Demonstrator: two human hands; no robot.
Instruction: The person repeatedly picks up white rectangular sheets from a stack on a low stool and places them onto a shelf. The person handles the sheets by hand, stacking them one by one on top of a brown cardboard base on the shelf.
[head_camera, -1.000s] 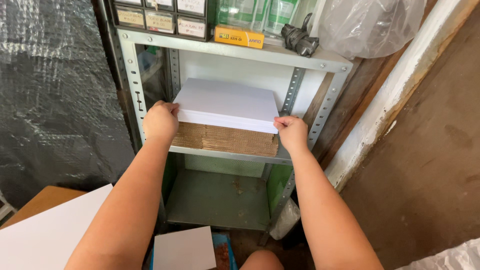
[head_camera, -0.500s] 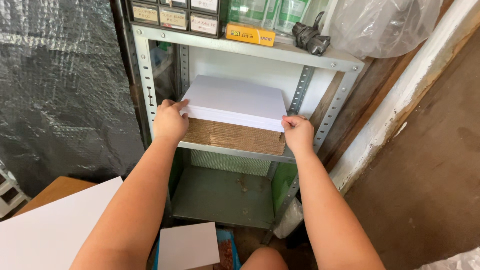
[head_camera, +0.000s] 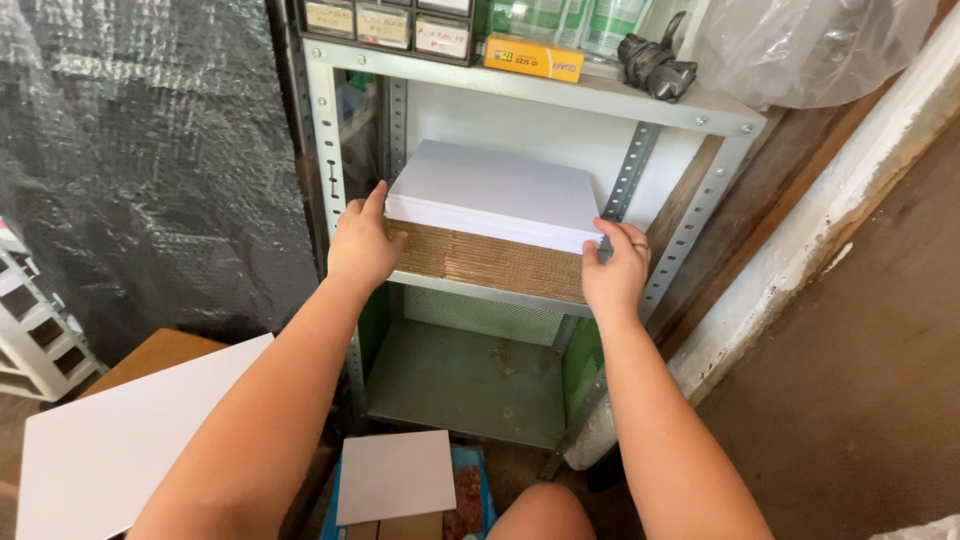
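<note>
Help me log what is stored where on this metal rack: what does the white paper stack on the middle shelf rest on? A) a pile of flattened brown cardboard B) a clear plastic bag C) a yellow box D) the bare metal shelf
A: the white paper stack lies directly on a pile of flattened brown cardboard, which itself sits on the metal shelf.

On the top shelf (head_camera: 600, 98) lies a flat yellow box (head_camera: 533, 58), long and low, with a small green patch at its left end. Left of it, a dark drawer cabinet (head_camera: 390, 22) carries pale rectangular paper labels (head_camera: 384, 24), one on each drawer front, with handwriting on them.
</note>
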